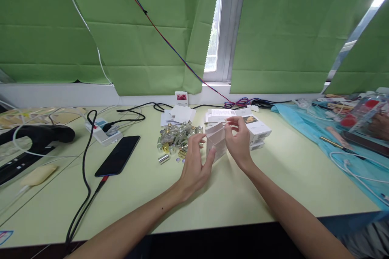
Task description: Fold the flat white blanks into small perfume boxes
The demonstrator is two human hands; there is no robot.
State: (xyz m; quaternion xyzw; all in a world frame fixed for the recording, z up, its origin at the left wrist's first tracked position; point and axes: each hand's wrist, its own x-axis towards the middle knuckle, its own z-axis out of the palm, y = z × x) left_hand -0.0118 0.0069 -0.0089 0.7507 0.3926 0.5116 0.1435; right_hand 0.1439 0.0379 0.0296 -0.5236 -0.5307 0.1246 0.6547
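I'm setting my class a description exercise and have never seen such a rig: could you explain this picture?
No machine here: the left hand and right hand are a person's own, seen from a camera worn on the head. On the pale table lie a dark smartphone, a pile of what look like small clear bottles, white paper slips and white boxes, with a blue sheet to the right. The right fingers pinch the top of a pale carton; the left thumb and fingers are at its left side.
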